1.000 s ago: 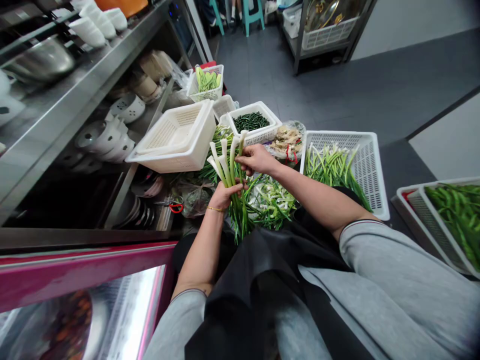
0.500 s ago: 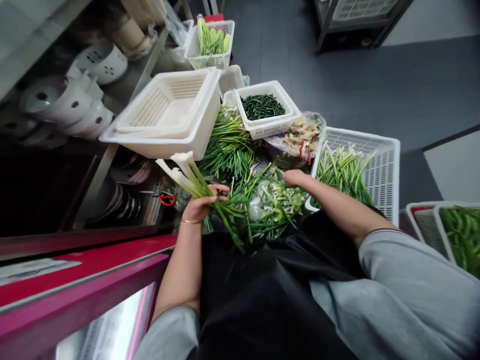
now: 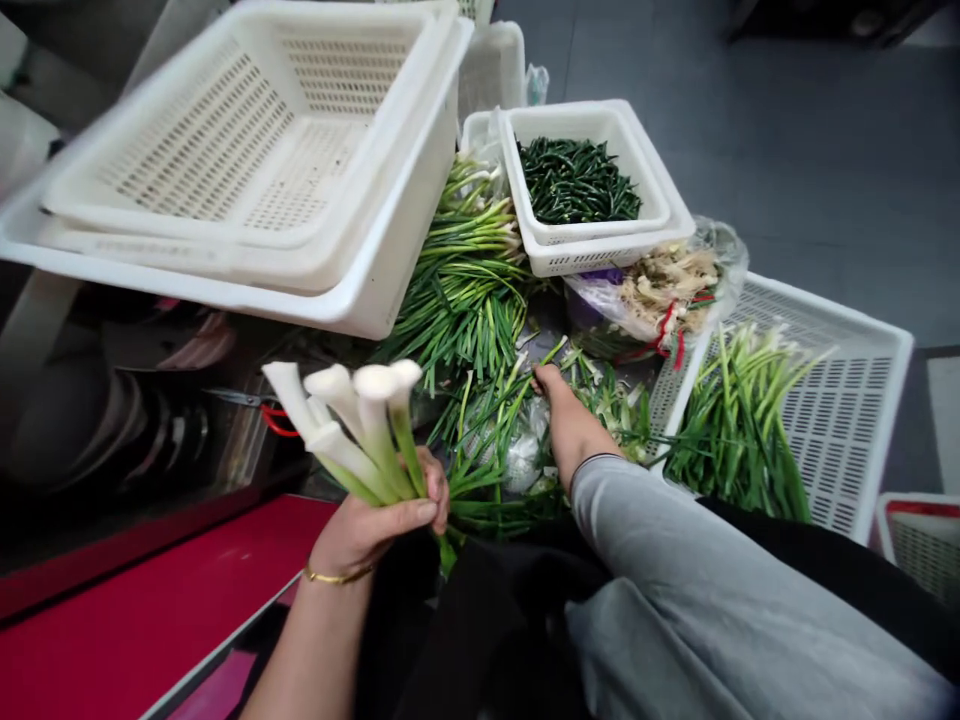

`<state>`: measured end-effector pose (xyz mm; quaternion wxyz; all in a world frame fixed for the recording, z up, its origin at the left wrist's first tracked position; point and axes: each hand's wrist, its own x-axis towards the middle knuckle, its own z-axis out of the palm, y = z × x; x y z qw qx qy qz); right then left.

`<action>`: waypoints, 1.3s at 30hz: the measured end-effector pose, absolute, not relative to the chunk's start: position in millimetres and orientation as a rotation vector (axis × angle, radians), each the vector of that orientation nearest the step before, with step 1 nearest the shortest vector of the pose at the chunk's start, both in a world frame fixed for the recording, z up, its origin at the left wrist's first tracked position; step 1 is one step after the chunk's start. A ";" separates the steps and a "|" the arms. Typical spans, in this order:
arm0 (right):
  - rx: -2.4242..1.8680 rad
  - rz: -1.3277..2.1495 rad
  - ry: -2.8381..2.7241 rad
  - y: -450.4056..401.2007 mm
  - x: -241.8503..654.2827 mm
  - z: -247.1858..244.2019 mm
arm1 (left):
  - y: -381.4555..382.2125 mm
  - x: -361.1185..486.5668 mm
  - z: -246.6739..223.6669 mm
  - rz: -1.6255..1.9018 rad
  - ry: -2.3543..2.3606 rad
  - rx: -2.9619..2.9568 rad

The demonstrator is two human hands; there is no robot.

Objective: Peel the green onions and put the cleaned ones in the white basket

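My left hand (image 3: 401,510) is wrapped round a bunch of scallions (image 3: 360,425), white root ends pointing up and away, green leaves trailing to the right beneath the hand. My right hand (image 3: 553,385) reaches down to the loose green scallions and trimmings on the floor, its fingers closed near a green stalk; what lies between them is too small to make out. Just beyond my hands lies a large pile of scallions (image 3: 469,300). A clear plastic bag (image 3: 525,445) sits among the trimmings below my right hand.
Stacked white baskets (image 3: 382,260) stand at the upper left. Green chillies (image 3: 577,182) fill a smaller white basket. Bagged roots with red ties (image 3: 671,280) lie beside it. At right, a white crate (image 3: 855,420) holds scallions. Red-handled scissors (image 3: 277,420) lie on the left shelf.
The view has moved closer to the vegetables. My right hand has moved left over the trimmings, and more white stalk ends now show in the bunch in my left hand.
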<state>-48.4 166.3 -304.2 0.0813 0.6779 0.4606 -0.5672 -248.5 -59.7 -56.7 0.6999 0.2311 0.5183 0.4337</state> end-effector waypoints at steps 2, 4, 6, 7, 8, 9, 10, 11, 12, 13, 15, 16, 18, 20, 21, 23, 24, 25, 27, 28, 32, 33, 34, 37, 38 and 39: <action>2.059 -1.759 1.338 168.3 -50.7 -306.5 | -54.5 -248.8 -54.4 0.990 1.175 0.468; 2.078 -1.824 1.369 168.6 -49.8 -296.3 | -49.5 -246.6 -57.2 1.018 1.214 0.442; 2.058 -1.907 1.461 163.8 -45.2 -271.9 | -45.6 -240.3 -65.1 1.048 1.283 0.440; 2.026 -1.954 1.521 158.0 -41.9 -254.6 | -43.8 -235.2 -70.4 1.065 1.329 0.446; 1.977 -2.002 1.588 149.2 -38.1 -234.7 | -42.0 -228.7 -76.2 1.079 1.379 0.454; 1.914 -2.047 1.659 137.3 -34.4 -212.9 | -40.1 -220.8 -81.9 1.090 1.423 0.455; 1.841 -2.089 1.731 122.6 -30.8 -190.4 | -38.2 -211.7 -87.2 1.097 1.465 0.461; 1.768 -2.125 1.799 105.6 -27.4 -168.3 | -36.4 -201.4 -91.9 1.101 1.489 0.472; 1.701 -2.153 1.860 87.2 -24.4 -147.4 | -35.0 -190.4 -95.8 1.129 1.503 0.488; 1.652 -2.174 1.912 68.7 -21.3 -128.5 | -34.3 -179.2 -98.7 1.159 1.504 0.528; 1.606 -2.196 1.980 35.4 -14.1 -97.0 | -36.0 -158.4 -101.7 1.176 1.489 0.658; 1.601 -2.211 1.986 22.0 -9.2 -83.7 | -38.8 -150.0 -101.9 1.171 1.458 0.713; 1.614 -2.272 1.946 2.9 5.4 -58.4 | -48.1 -139.8 -100.3 1.120 1.368 0.814; 1.628 -2.368 1.880 -8.1 27.3 -28.5 | -61.1 -138.6 -96.8 1.063 1.308 0.878; 1.621 -2.434 1.851 -11.9 41.2 -10.1 | -68.1 -140.6 -94.9 1.044 1.304 0.898; 1.541 -2.605 1.831 -18.2 73.8 32.8 | -81.5 -147.0 -91.2 1.030 1.329 0.916; 1.490 -2.702 1.850 -21.1 91.9 55.7 | -87.2 -150.2 -89.7 1.019 1.337 0.923; 1.453 -2.792 1.898 -23.6 110.7 77.7 | -92.0 -152.8 -88.6 1.005 1.340 0.933; 1.522 -2.894 2.086 -26.5 146.5 112.3 | -98.3 -155.7 -87.4 0.981 1.356 0.958; 1.628 -2.859 2.206 -26.4 161.6 121.8 | -100.1 -156.1 -87.0 0.976 1.368 0.967; 1.976 -2.099 2.436 -16.3 184.6 96.6 | -103.5 -153.8 -79.4 0.987 1.293 0.961; 1.974 -1.874 2.389 -13.1 180.1 78.9 | -104.2 -152.3 -75.2 0.981 1.245 0.961; 1.944 -1.744 2.333 -10.5 172.5 60.1 | -105.1 -150.4 -70.3 0.969 1.201 0.966; 1.691 -1.644 2.340 -7.8 138.4 15.5 | -108.2 -143.1 -55.0 0.911 1.115 0.987; 1.544 -1.726 2.394 -8.3 125.5 7.8 | -109.4 -140.4 -50.7 0.890 1.101 0.993; 1.391 -1.850 2.449 -9.1 112.8 3.9 | -110.7 -137.8 -47.0 0.874 1.091 0.998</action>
